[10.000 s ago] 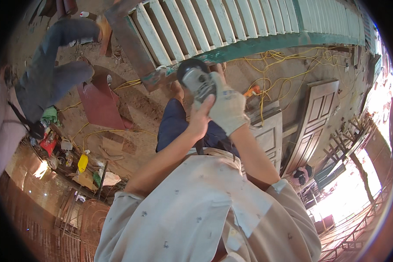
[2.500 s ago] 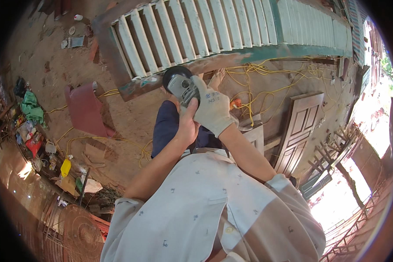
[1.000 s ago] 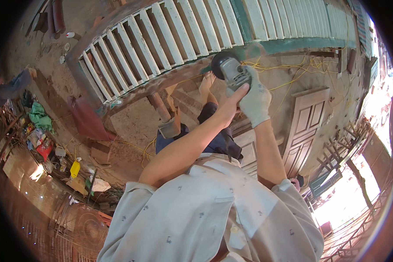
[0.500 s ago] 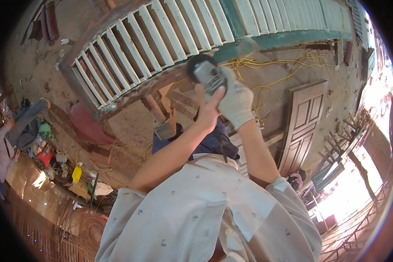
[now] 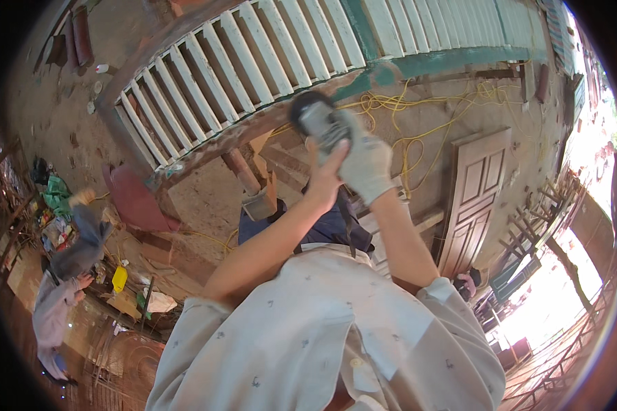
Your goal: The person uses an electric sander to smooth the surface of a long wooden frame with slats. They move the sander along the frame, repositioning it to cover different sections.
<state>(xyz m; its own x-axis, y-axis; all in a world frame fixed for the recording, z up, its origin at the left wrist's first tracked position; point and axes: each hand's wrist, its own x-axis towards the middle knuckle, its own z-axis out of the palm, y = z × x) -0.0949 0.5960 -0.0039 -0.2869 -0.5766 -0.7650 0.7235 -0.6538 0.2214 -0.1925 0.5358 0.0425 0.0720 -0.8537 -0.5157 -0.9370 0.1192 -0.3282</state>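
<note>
A grey and black angle grinder (image 5: 322,122), blurred by motion, is held between both my hands over the near edge of a louvred shutter (image 5: 245,60). My left hand (image 5: 328,177) is bare and closed around the grinder's near side. My right hand (image 5: 367,168) wears a pale work glove and is wrapped round the body from the right. The grinder's dark round head reaches the shutter's lower rail; whether it touches cannot be seen. White slats fill the shutter. Its rail is bare brown on the left and green on the right.
Yellow cable (image 5: 418,130) lies tangled on the ground at right, near a brown panelled door (image 5: 474,195). A wooden support (image 5: 257,198) stands under the shutter by my legs. A co-worker (image 5: 58,294) is at far left, beside a heap of bags and a yellow container (image 5: 120,278).
The grinder and both hands have shifted slightly left along the rail. At the left, the co-worker has moved rightward, further into view.
</note>
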